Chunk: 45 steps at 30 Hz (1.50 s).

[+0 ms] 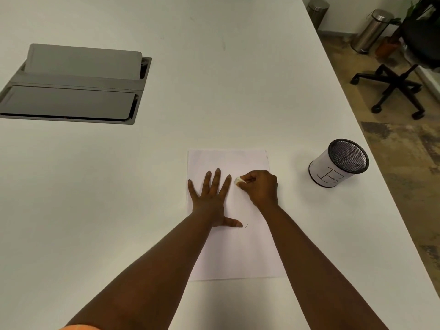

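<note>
A white sheet of paper [247, 253] lies flat on the white table [214, 91] in front of me. My left hand [212, 198] presses on the sheet's left half, palm down with fingers spread straight. My right hand [260, 188] is curled over the sheet's upper middle and pinches a small white eraser [238, 181], whose tip touches the paper beside my left index finger. A faint pencil mark [246, 226] shows near my left thumb.
A black mesh pen cup [338, 163] with a white label marked "B" stands to the right of the sheet. A grey cable hatch [71, 84] is set into the table at the left. Beyond the table's right edge are an office chair base [395, 86] and two steel bins [371, 29].
</note>
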Each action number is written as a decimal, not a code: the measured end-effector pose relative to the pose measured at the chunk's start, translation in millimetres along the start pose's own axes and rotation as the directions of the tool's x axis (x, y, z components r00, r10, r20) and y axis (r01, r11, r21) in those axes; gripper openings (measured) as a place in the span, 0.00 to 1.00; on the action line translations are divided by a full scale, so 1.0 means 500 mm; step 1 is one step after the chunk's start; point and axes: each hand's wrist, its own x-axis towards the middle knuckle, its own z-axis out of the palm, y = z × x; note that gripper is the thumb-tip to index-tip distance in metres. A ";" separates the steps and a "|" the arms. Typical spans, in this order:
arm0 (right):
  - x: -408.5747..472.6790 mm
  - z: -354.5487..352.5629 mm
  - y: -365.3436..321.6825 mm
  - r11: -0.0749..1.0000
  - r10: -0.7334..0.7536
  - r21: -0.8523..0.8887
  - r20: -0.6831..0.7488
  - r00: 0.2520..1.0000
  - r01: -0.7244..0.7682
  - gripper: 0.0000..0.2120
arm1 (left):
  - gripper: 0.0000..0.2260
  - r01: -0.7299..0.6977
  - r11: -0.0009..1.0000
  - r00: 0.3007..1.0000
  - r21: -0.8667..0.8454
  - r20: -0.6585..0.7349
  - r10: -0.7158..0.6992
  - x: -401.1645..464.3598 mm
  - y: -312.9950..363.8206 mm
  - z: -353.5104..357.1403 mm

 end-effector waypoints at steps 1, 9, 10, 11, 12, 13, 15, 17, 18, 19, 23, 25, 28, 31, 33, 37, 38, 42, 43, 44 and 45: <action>0.008 -0.001 -0.002 1.000 0.004 -0.009 -0.018 1.000 -0.004 0.10 | 0.56 0.001 1.000 1.000 0.000 0.001 -0.001 -0.001 0.000 0.000; 0.008 -0.004 0.012 0.995 0.052 0.089 -0.057 0.997 -0.047 0.11 | 0.55 0.005 0.999 0.999 -0.037 -0.037 -0.007 -0.008 0.001 0.011; 0.005 -0.008 0.016 0.994 0.060 0.096 -0.049 0.997 -0.056 0.12 | 0.55 -0.001 0.999 0.999 -0.049 -0.043 -0.001 -0.011 0.003 0.017; 0.002 -0.011 0.020 0.994 0.064 0.090 -0.040 0.997 -0.060 0.12 | 0.55 -0.014 0.998 0.999 -0.062 -0.053 0.010 -0.016 0.005 0.025; -0.001 -0.014 0.024 0.995 0.063 0.080 -0.032 0.997 -0.061 0.12 | 0.55 -0.032 0.997 0.997 -0.074 -0.072 0.026 -0.022 0.008 0.034; -0.004 -0.017 0.028 0.996 0.062 0.072 -0.029 0.998 -0.060 0.12 | 0.56 -0.047 0.995 0.994 -0.084 -0.097 0.039 -0.027 0.010 0.043; -0.010 -0.022 0.034 0.996 0.058 0.063 -0.029 0.998 -0.056 0.12 | 0.60 -0.033 0.994 0.989 -0.106 -0.146 0.017 -0.035 0.005 0.053; -0.013 -0.023 0.036 0.997 0.055 0.059 -0.033 0.998 -0.053 0.11 | 0.63 0.046 0.985 0.982 -0.167 -0.173 -0.075 -0.035 -0.016 0.048; -0.012 -0.022 0.035 0.997 0.056 0.057 -0.036 0.998 -0.054 0.11 | 0.63 0.080 0.979 0.978 -0.189 -0.174 -0.113 -0.033 -0.033 0.042; -0.012 -0.021 0.035 0.997 0.057 0.056 -0.038 0.998 -0.055 0.11 | 0.63 0.093 0.976 0.978 -0.198 -0.166 -0.127 -0.032 -0.051 0.035; -0.016 -0.015 0.032 0.996 0.072 0.051 -0.084 0.994 -0.068 0.10 | 0.67 -0.001 0.990 0.995 -0.138 -0.096 -0.012 -0.033 -0.103 0.021; -0.026 -0.003 0.024 0.994 0.084 0.077 -0.078 0.993 -0.078 0.10 | 0.65 -0.017 0.991 0.996 -0.132 -0.086 0.005 -0.038 -0.105 0.020; -0.062 0.039 0.002 0.987 0.018 0.157 0.101 0.995 -0.034 0.10 | 0.65 -0.007 0.992 0.996 -0.126 -0.092 -0.004 -0.036 -0.098 0.023; -0.087 0.071 -0.015 0.987 -0.077 0.159 0.246 0.966 0.038 0.11 | 0.66 0.003 0.993 0.996 -0.115 -0.093 -0.014 -0.034 -0.098 0.022; -0.078 0.073 -0.022 0.987 -0.098 0.152 0.259 0.961 0.060 0.11 | 0.66 0.006 0.995 0.996 -0.099 -0.082 -0.015 -0.035 -0.099 0.022; -0.038 0.070 -0.042 0.990 -0.114 0.108 0.191 0.975 0.094 0.11 | 0.68 0.016 0.996 0.997 -0.083 -0.075 -0.022 -0.033 -0.098 0.023; -0.030 0.073 -0.048 0.991 -0.115 0.092 0.166 0.979 0.101 0.10 | 0.66 0.021 0.997 0.997 -0.080 -0.078 -0.027 -0.033 -0.098 0.024; -0.025 0.087 -0.057 0.993 -0.111 0.052 0.083 0.990 0.107 0.10 | 0.65 0.028 0.997 0.997 -0.073 -0.074 -0.033 -0.032 -0.100 0.026; -0.030 0.087 -0.057 0.993 -0.110 0.052 0.082 0.990 0.106 0.10 | 0.66 0.029 0.997 0.997 -0.069 -0.069 -0.033 -0.032 -0.099 0.025; -0.035 0.086 -0.056 0.993 -0.112 0.054 0.099 0.989 0.107 0.10 | 0.67 0.031 0.997 0.997 -0.070 -0.063 -0.035 -0.032 -0.099 0.026; -0.040 0.084 -0.053 0.992 -0.117 0.055 0.133 0.984 0.111 0.10 | 0.66 0.031 0.997 0.998 -0.077 -0.060 -0.036 -0.031 -0.098 0.025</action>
